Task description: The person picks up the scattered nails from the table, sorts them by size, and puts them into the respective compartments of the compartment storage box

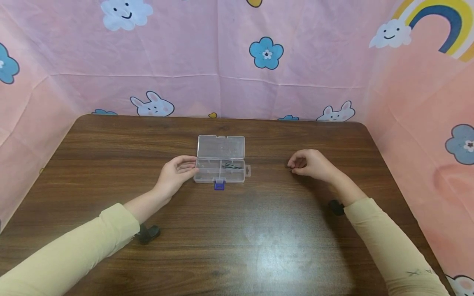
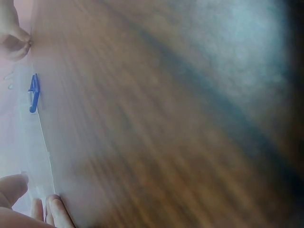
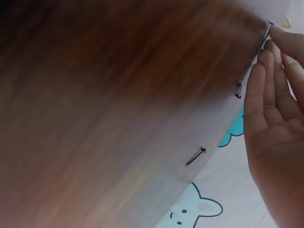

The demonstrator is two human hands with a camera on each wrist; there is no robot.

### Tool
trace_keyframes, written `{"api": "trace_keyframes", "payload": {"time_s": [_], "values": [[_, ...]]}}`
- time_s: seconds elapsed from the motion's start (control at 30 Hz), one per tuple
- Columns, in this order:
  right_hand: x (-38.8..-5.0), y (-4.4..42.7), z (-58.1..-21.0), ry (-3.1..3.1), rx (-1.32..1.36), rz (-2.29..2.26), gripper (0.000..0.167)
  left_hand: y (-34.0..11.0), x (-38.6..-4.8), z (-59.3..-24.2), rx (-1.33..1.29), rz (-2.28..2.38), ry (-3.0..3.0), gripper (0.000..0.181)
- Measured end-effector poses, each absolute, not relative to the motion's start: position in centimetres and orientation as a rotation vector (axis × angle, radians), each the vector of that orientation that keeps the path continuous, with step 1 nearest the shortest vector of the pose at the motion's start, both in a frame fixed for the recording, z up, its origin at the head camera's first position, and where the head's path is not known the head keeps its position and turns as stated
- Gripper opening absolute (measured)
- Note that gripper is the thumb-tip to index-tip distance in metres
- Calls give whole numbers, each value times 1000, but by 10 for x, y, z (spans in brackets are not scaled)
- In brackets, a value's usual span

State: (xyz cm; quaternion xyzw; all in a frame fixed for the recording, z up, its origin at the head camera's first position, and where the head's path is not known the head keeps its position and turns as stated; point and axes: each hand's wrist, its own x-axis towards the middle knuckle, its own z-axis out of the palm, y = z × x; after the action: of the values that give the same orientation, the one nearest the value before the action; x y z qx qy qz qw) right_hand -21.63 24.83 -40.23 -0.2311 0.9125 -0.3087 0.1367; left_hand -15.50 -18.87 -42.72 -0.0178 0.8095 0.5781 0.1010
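Observation:
A clear plastic compartment box (image 1: 207, 176) lies open on the table, its lid tipped back and its blue latch (image 1: 219, 186) facing the front. My left hand (image 1: 173, 174) holds the box's left end, thumb at the front and fingers along the side. Several thin dark metal pieces (image 1: 232, 166) lie in the back right compartment. My right hand (image 1: 311, 164), to the right of the box, pinches a slim metal piece (image 3: 266, 35) between thumb and fingertips; its exact kind is unclear.
Two more slim metal pieces rest on the table in the right wrist view, one nearer (image 3: 195, 156) and one farther (image 3: 239, 90). The brown wooden table (image 1: 229, 230) is bordered by a patterned pink cloth (image 1: 185, 53) at the back and sides.

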Motion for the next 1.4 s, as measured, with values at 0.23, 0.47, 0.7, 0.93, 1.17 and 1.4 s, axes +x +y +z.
{"api": "trace_keyframes", "payload": {"time_s": [0.23,0.47,0.7,0.93,1.17,1.4], "values": [[-216,250,-405,2634,-658,-897,11,-189,-154,-429,-55,1696,2401,47],[-215,252,-405,2626,-609,-909,9,-189,-154,-430,-48,1707,2396,46],[-214,251,-405,2646,-598,-897,10,-189,-155,-430,-43,1704,2406,46],[-214,249,-406,2661,-650,-888,10,-189,-155,-430,-40,1697,2415,46],[-214,245,-404,2690,-654,-816,11,-189,-155,-431,-45,1691,2423,46],[-217,235,-403,2708,-682,-841,11,-189,-154,-431,-30,1697,2426,46]]}}
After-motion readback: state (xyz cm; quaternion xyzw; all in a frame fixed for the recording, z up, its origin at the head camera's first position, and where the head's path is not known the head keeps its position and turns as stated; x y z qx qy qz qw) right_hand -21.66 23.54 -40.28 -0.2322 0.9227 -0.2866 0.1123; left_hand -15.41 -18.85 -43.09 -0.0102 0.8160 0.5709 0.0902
